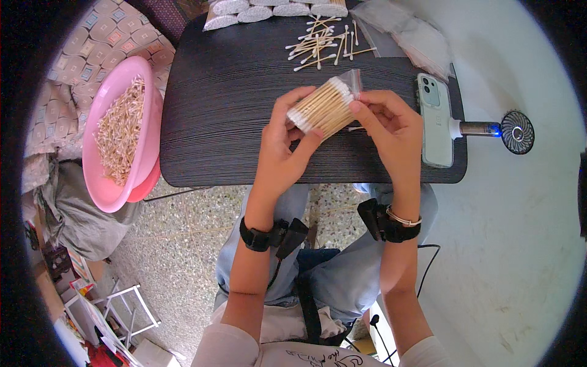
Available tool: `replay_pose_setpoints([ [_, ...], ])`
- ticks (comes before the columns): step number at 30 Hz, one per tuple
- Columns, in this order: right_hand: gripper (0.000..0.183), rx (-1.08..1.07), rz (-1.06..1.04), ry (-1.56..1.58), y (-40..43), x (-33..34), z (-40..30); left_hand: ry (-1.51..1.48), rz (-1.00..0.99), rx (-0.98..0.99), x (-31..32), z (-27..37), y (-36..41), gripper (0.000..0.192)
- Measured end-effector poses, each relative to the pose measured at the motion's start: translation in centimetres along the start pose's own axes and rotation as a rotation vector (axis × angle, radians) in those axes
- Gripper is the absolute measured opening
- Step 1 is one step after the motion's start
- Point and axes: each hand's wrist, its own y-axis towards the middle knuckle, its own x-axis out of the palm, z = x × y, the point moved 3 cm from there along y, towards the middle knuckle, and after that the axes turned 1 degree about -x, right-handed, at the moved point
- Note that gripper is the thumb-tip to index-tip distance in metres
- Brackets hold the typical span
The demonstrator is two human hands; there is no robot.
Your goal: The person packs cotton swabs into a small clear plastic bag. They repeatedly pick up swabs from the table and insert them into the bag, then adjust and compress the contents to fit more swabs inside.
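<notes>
A clear plastic zip bag packed with cotton swabs is held tilted over the black wood-grain table. My left hand grips its lower left side, thumb in front and fingers behind. At the upper right, my right hand pinches the bag near its zip edge, where a clear flap stands up. The swabs inside lie side by side, white tips at both ends. Part of a single swab shows on the table beside my right hand. Loose cotton swabs lie scattered beyond the bag.
Several filled swab bags are stacked at the far edge. Flat clear bags lie at the far right. A phone and a small fan sit at the right edge. Left of the table, a pink basin holds many swabs.
</notes>
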Motion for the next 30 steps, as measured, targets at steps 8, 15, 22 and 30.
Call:
replay_pose_setpoints([
  [8,0.014,0.029,0.156,-0.135,0.1,-1.0,-0.4,-0.050,-0.007,-0.045,-0.1,0.0,0.2,0.047],
  [15,0.023,-0.122,-0.014,-0.736,-0.3,-2.2,-0.1,-0.297,0.142,0.003,-0.3,-0.5,0.5,0.049],
  [22,0.025,-0.075,-0.115,-0.774,-1.1,-3.2,-0.3,-0.253,0.217,-0.025,-0.9,-0.9,0.9,0.044],
  [30,0.013,-0.047,-0.134,-0.690,-1.8,-3.9,0.1,-0.299,0.218,-0.022,-1.1,-1.0,0.9,0.042],
])
